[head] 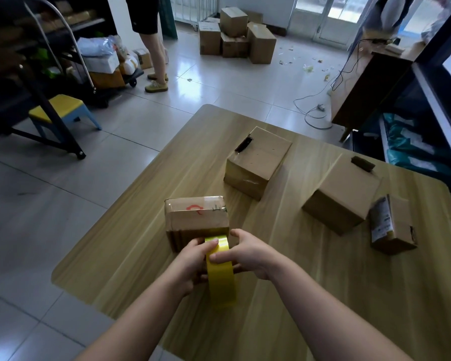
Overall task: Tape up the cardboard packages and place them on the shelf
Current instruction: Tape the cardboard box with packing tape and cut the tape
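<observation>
Yellow tape roll point(220, 277) in both grips — left grip point(190, 261) curled round it, thumb pinning tape end to package point(197, 220) side; right grip point(248, 254) pinching roll rim. Package on near tabletop point(323, 295). Advice: hold end down, draw strip taut over top seam — press flat, no wrinkles.

Near box point(197, 220) on table point(323, 295), tape roll point(221, 277) before it; middle box point(258, 162) behind-right; third box point(341, 196), then small box point(393, 225), farther right.
</observation>
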Tool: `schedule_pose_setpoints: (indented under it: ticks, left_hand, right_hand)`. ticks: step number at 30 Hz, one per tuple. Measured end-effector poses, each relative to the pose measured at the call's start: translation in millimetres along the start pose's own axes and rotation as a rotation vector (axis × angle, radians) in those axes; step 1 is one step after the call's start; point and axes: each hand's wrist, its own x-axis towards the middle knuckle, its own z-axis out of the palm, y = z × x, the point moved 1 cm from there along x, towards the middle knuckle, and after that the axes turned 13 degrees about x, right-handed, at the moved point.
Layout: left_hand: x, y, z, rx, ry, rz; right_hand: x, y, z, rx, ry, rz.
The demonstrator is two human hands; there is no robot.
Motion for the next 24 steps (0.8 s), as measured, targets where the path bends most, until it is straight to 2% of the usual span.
schedule_pose_setpoints:
  ticks: [2, 4, 7, 9, 12, 15, 18, 20, 22, 24]
  left_hand:
    - [0.1, 2.1, 1.7, -0.054, -0.012, -0.010]
    - [0.9, 2.7, 5.3, -0.053, -0.026, -0.007]
    - [-0.2, 2.0, 10.3, -0.099, -0.051, -0.025]
    - [0.6, 1.5, 11.0, -0.136, -0.078, -0.049]
    - [2.4, 1.1, 11.0, -0.163, -0.115, -0.068]
    - [2.6, 2.1, 12.7, -0.167, -0.136, -0.070]
    - [3.4, 0.7, 13.9, -0.134, -0.113, -0.043]
    - [3.1, -0.8, 14.5, -0.137, -0.098, -0.039]
    - [3.9, -3.1, 16.4, -0.152, -0.082, -0.039]
    - [5.3, -4.3, 18.9, -0.157, -0.060, -0.031]
  right_hand:
    - [-3.3, 0.4, -10.3, 0.031, -0.034, 0.029]
    - [-4.8, 7.3, -24.3, 0.017, 0.028, 0.025]
    - [0.1, 35.4, -54.0, -0.090, 0.359, 0.041]
    - [0.5, 57.1, -75.1, -0.404, 0.527, 0.176]
    - [-5.6, 87.0, -90.9, -0.653, 0.513, 0.435]
    - [-12.1, 108.3, -93.0, -0.785, 0.512, 0.527]
    - [-14.7, 112.6, -93.6, -0.848, 0.562, 0.459]
    - [-13.5, 107.8, -95.0, -0.833, 0.539, 0.341]
    - [-12.1, 95.6, -91.5, -0.752, 0.525, 0.150]
    - [-10.8, 78.7, -79.4, -0.629, 0.556, -0.143]
